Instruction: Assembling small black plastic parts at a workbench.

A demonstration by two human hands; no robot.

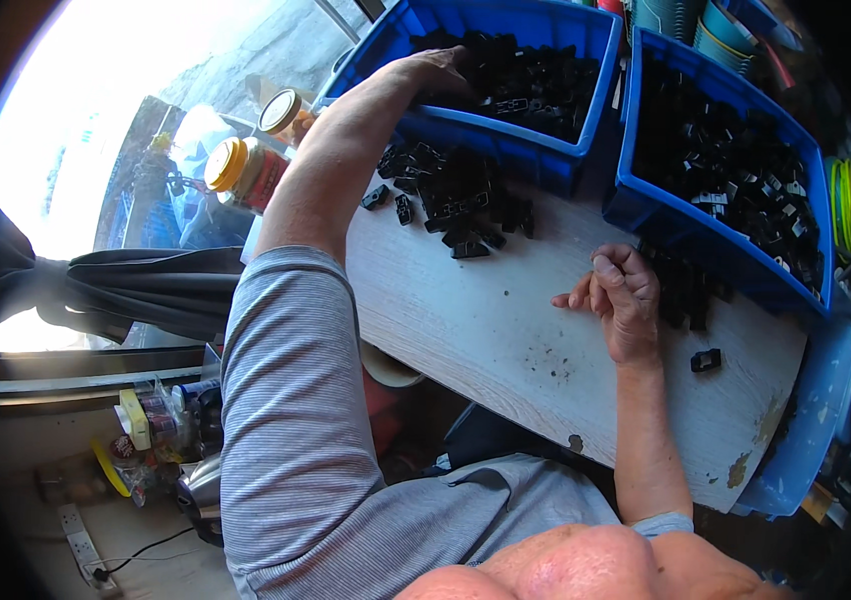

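My left hand (440,70) reaches over the near wall of a blue plastic bin (506,135) at the far side of the table. Its fingers dip in among small black plastic parts (536,85) and are lost in the dark there. Over the table, my right hand (628,300) is closed, its thumb pressed to curled fingers. Whatever it may hold is too hidden to make out. A loose heap of black plastic parts (461,195) lies in front of the left bin. Another pile (681,290) sits beside my right hand, and one single part (706,360) lies apart.
A second blue bin (726,225) at the right holds black parts with shiny metal pieces. Two lidded jars (246,175) stand left of my forearm, near the window. A light-blue tub (811,420) adjoins the table's right edge. Yellow-green wire (850,210) hangs in a coil.
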